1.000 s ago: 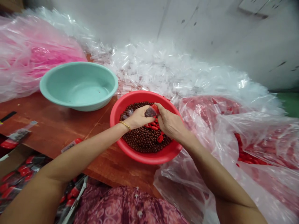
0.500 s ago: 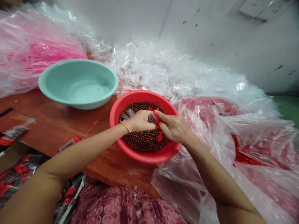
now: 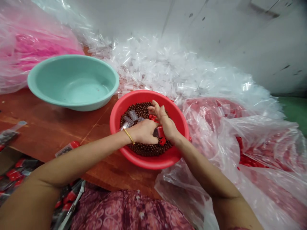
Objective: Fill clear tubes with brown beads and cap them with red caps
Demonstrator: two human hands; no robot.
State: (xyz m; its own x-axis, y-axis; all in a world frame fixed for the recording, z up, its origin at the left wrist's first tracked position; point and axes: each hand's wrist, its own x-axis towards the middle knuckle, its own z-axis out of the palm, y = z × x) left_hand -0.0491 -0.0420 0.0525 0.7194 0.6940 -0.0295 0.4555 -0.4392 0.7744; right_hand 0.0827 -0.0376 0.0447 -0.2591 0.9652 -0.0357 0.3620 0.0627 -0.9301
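My left hand (image 3: 145,131) is closed around a small clear container with a red cap (image 3: 159,131), held low inside a red basin (image 3: 153,163). Against the capped end rests the palm of my right hand (image 3: 166,124), its fingers lifted and spread. Small round brown balls (image 3: 148,150) cover the basin's bottom. Several clear empty tubes (image 3: 133,115) lie on the balls to the left. A loose red cap (image 3: 162,141) shows below my right hand, and more red pieces (image 3: 153,118) are partly hidden behind my fingers.
A pale green basin (image 3: 72,103) stands to the left. Clear tubes (image 3: 168,70) are heaped along the wall. Plastic bags hold red pieces (image 3: 251,161) at right and pink pieces (image 3: 35,51) at left. One filled container (image 3: 68,148) lies on the table, above a box of red-capped containers (image 3: 14,174).
My right hand has gone from pinching the container's red cap to spread fingers with the palm against it. The container sits slightly lower, still in my left hand. The view has shifted slightly.
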